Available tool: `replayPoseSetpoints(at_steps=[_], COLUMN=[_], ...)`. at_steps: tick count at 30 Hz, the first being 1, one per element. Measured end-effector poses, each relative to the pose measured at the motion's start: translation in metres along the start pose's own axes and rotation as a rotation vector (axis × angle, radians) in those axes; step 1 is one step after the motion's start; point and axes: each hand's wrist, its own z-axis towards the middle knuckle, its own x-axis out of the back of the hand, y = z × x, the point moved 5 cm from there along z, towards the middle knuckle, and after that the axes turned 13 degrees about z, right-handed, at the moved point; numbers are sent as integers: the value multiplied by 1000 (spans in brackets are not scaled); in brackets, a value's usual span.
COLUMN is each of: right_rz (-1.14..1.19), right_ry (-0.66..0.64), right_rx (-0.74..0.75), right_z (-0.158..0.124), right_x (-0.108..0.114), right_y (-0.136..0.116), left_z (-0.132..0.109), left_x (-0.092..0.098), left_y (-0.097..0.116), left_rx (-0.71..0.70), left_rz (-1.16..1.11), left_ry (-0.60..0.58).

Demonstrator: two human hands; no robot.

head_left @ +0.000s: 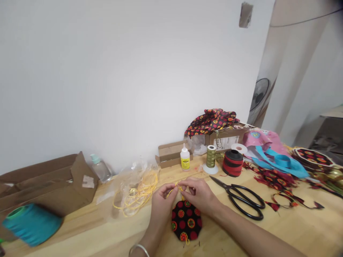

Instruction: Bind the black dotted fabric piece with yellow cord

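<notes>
My left hand [165,197] and my right hand [197,195] meet at the middle of the table, each pinching a thin yellow cord [180,187] between thumb and fingers. Just below them lies a dark eight-sided fabric piece [187,221] with red and orange round motifs. The cord runs to its top edge, and a small yellow loop [187,242] sticks out at its bottom edge. Black-handled scissors [238,197] rest to the right of my right hand. Left of my left hand, loose yellow cord [140,192] lies tangled over a clear plastic bag.
Behind my hands stand a glue bottle [185,159], an olive thread spool [211,157] and a red-and-black ribbon spool [233,163]. A cardboard box [85,182] and a teal yarn cone [32,224] sit at left. Fabric scraps [276,177] and blue ribbon [281,162] cover the right side.
</notes>
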Motion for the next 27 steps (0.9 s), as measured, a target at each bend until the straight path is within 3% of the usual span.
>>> replayPoseSetpoints(at_steps=[7,13,22,27], right_rz=[-3,15,346,246], right_ry=[4,34,77,93], right_rx=[13,-59,-240,-164], right_z=[-1,-1,0,0], right_x=[0,0,-7,-3], right_y=[-1,5,23,20], left_z=[-5,-8,-2,-3], left_x=[-3,-2,-4,-9], left_y=[9,5,-3,2], left_rx=[-49,46,44,-22], left_rz=[28,-59,-100,-10], left_ry=[-57,-102,-75,-176])
